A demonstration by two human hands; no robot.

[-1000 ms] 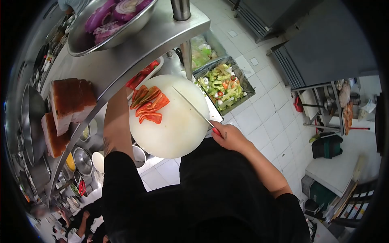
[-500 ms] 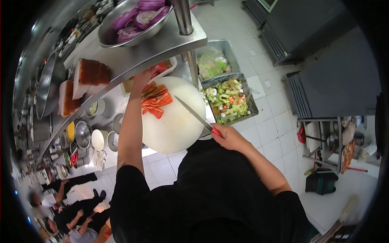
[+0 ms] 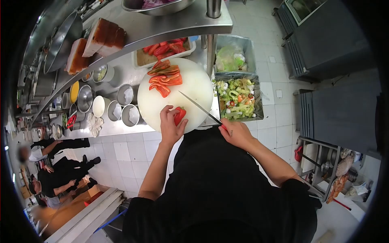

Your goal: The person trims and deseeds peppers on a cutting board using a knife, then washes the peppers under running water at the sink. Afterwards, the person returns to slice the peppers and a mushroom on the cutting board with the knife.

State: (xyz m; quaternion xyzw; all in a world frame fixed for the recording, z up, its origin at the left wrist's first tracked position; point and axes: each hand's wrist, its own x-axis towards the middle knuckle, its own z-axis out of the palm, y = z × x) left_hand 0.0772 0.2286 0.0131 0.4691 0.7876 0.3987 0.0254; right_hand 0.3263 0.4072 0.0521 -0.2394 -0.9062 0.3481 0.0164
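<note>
My left hand (image 3: 172, 126) is closed around a red pepper (image 3: 180, 115) on the near part of the round white cutting board (image 3: 152, 107). In my right hand (image 3: 238, 133) is a kitchen knife (image 3: 199, 107), gripped by its handle. Its blade slants across the board's right side, apart from the pepper, with the tip toward the board's middle. Flattened pieces of red pepper (image 3: 167, 79) lie overlapping at the board's far side. Beyond them stands a tray (image 3: 137, 60) holding more red peppers (image 3: 164, 49).
A metal shelf (image 3: 194, 31) overhangs the counter, bearing meat blocks (image 3: 106, 38) and a metal bowl (image 3: 170, 10) of purple pieces. Bins with vegetable scraps (image 3: 239, 95) stand right of the board. Several small pots (image 3: 130, 115) line the left. Other people are at lower left.
My left hand has come back from the tray to the board's near side, now with a red pepper. The knife remains in my right hand. The view has shifted.
</note>
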